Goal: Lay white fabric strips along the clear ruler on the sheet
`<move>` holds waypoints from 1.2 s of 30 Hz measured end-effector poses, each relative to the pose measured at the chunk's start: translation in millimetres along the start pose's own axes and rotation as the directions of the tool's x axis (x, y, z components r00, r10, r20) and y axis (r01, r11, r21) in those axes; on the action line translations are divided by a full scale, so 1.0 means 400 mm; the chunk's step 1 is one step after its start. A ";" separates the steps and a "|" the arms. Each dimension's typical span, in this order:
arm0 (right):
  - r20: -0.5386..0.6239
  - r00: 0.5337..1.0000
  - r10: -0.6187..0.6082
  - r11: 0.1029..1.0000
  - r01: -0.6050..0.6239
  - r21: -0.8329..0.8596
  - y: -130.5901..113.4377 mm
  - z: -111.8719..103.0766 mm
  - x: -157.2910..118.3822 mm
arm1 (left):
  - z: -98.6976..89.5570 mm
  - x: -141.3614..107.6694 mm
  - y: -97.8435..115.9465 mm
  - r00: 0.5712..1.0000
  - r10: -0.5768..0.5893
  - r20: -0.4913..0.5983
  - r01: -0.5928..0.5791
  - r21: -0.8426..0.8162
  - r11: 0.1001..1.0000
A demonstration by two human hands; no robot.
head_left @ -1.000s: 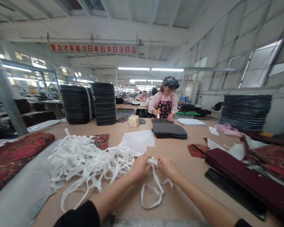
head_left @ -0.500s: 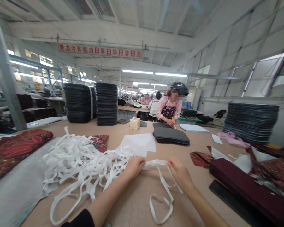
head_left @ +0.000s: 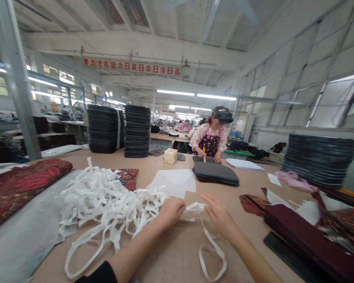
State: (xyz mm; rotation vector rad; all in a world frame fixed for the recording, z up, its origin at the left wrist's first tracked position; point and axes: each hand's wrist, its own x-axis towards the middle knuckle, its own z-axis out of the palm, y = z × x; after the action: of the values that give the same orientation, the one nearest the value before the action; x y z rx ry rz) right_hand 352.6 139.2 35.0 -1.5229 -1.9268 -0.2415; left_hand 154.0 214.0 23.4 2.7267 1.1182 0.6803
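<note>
Head view, watching from my remote station. Left hand (head_left: 171,211) is curling its fingers tightly, pinching a white strip (head_left: 195,206). Right hand (head_left: 222,217) is holding its fingers out nearly straight, well spread from the thumb; the strip is running up to it, but whether it is gripping, I can't tell. The strip is spanning the gap between the hands, over the brown table (head_left: 171,255), and a loop is hanging below the right hand. One piece or two? Can't tell.

Progress: I'm judging this as early on. The span between the hands is lying fairly straight, while the loop is curling loose. Most of the strips are sitting in a tangled heap (head_left: 100,196), left of and close to the left hand. I'm not making out any neat bundle of finished strips.
</note>
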 end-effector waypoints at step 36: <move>-0.507 0.528 0.681 0.631 -0.072 0.772 0.123 -0.450 -0.040 | -0.007 0.012 -0.053 0.941 -0.338 -0.022 0.323 0.357 0.877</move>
State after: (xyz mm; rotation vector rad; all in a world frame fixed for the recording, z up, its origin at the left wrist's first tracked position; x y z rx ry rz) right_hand 467.6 47.5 150.8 -1.0280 -0.7336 0.0461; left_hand 142.0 232.4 22.0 2.6923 1.7982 0.4001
